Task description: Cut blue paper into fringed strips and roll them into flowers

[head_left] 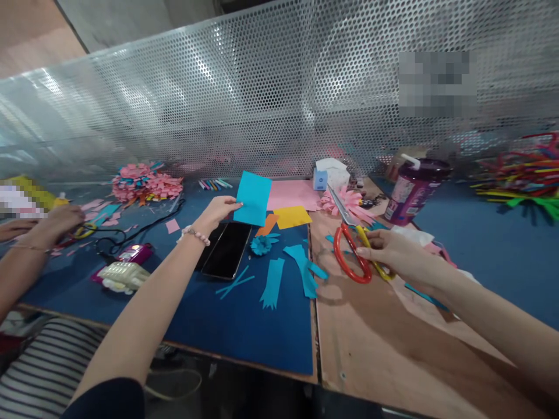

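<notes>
Between the thumb and fingers of my left hand (217, 210) is a rectangular blue paper sheet (253, 198), raised over the table. My right hand (393, 251) grips scissors (351, 262) by the yellow handle; the other handle is red, and the blades point up and away. Below the sheet lies a dark-screened phone (227, 250). Beside it sit a blue paper flower (261, 245), a fringed blue strip (272, 282), other blue cut pieces (301, 267) and two thin crossed strips (234, 283). A yellow paper (293, 217) and an orange scrap (266, 224) rest behind the flower.
A perforated metal panel (262, 99) rises behind the table. On the right stands a purple cup (410, 189) with a straw, near a pink paper flower (343, 201). To the left are a glue gun (122, 273), a pink paper pile (146, 183) and a co-worker's hands (61, 224).
</notes>
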